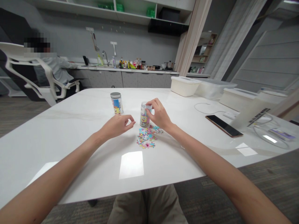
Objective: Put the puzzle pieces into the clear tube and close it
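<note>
A clear jar (144,119) with a colourful cartoon print stands upright before me. My right hand (160,115) is closed at its upper right side, thumb against the front and fingers over the rim. To the left of the jar is my left hand (116,126), its thumb and forefinger brought together in a pinch. Whatever may be between those fingertips is too small to make out. Small multicoloured jigsaw puzzle pieces (146,137) lie in a loose pile just in front of the jar. A second printed jar (116,104), with a grey lid, stands behind my left hand.
On the right of the white table (88,174) lie a phone (223,125) and a white cable. White lidded boxes (184,86) and a clear plastic bin (211,88) stand behind them. A person sits on a white-framed chair (50,74) at the far left.
</note>
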Tool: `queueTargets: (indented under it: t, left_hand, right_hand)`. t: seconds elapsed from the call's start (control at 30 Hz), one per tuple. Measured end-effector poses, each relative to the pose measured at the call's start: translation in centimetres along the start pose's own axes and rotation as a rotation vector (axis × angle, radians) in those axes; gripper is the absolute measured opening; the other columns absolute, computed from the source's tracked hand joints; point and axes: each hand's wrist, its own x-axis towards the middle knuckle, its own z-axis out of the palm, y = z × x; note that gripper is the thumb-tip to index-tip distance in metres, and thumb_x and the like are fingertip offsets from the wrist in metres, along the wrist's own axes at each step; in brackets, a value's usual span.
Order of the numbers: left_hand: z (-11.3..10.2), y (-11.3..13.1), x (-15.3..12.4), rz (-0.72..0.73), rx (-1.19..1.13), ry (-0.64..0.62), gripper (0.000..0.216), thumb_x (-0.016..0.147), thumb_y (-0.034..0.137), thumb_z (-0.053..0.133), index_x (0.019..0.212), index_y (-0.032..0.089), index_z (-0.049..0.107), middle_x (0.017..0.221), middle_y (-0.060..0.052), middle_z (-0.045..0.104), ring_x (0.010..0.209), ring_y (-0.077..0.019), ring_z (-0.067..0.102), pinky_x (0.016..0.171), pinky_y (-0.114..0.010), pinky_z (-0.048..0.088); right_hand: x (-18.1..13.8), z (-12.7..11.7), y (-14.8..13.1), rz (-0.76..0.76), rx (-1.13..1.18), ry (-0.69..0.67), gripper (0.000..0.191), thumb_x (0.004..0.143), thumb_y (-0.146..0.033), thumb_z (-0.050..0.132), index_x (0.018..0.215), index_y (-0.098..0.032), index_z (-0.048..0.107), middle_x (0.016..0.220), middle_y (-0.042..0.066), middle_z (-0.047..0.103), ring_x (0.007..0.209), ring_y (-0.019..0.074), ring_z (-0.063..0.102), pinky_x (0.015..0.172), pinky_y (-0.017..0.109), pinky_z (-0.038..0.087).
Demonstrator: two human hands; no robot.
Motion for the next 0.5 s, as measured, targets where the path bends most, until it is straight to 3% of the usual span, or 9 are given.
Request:
queueTargets:
  t: [0.1, 0.2, 0.3, 0.4, 0.5]
  left_hand:
    - [0.1, 0.0, -0.2, 0.032, -0.020, -0.328, 0.035, 0.085, 0.044, 0.054, 0.103, 0.019, 0.070, 0.054, 0.003, 0.054, 0.050, -0.0114, 0.047, 0.055, -0.022, 0.034]
    - [0.3, 0.0, -0.4, 0.049, -0.056, -0.512, 0.049, 0.084, 0.050, 0.057, 0.123, 0.022, 0.063, 0.062, 0.001, 0.060, 0.055, -0.0131, 0.051, 0.059, -0.022, 0.038]
    - [0.4, 0.1, -0.4, 0.061, -0.062, -0.566, 0.045, 0.087, 0.048, 0.053, 0.122, 0.023, 0.064, 0.059, 0.002, 0.059, 0.052, -0.0123, 0.049, 0.059, -0.023, 0.038]
    - [0.5, 0.2, -0.3, 0.059, -0.060, -0.543, 0.042, 0.087, 0.045, 0.052, 0.118, 0.021, 0.066, 0.058, 0.002, 0.058, 0.051, -0.0123, 0.049, 0.059, -0.023, 0.038]
    - [0.5, 0.4, -0.3, 0.057, -0.080, -0.528, 0.045, 0.088, 0.043, 0.052, 0.126, 0.022, 0.061, 0.057, 0.003, 0.057, 0.050, -0.0121, 0.047, 0.059, -0.023, 0.037]
  right_hand:
    - [-0.1, -0.1, 1.0, 0.093, -0.015, 0.000, 0.019, 0.085, -0.010, 0.050, 0.100, -0.021, 0.053, 0.099, 0.007, 0.052, 0.095, 0.0217, 0.054, 0.088, 0.040, 0.048]
    - [-0.2, -0.1, 1.5, 0.141, -0.066, -0.006, 0.025, 0.082, -0.008, 0.050, 0.103, -0.021, 0.054, 0.102, 0.008, 0.052, 0.098, 0.0229, 0.054, 0.091, 0.042, 0.047]
    - [-0.3, -0.1, 1.4, 0.163, -0.115, -0.016, 0.027, 0.081, -0.008, 0.050, 0.105, -0.020, 0.054, 0.104, 0.009, 0.053, 0.099, 0.0242, 0.053, 0.091, 0.043, 0.048]
    - [-0.3, -0.2, 1.1, 0.159, -0.140, 0.002, 0.030, 0.081, -0.008, 0.050, 0.108, -0.019, 0.053, 0.108, 0.011, 0.052, 0.101, 0.0254, 0.053, 0.089, 0.043, 0.048]
    - [-0.1, -0.4, 0.7, 0.117, -0.141, 0.063, 0.029, 0.082, -0.008, 0.049, 0.108, -0.018, 0.053, 0.111, 0.012, 0.051, 0.098, 0.0236, 0.054, 0.086, 0.040, 0.048]
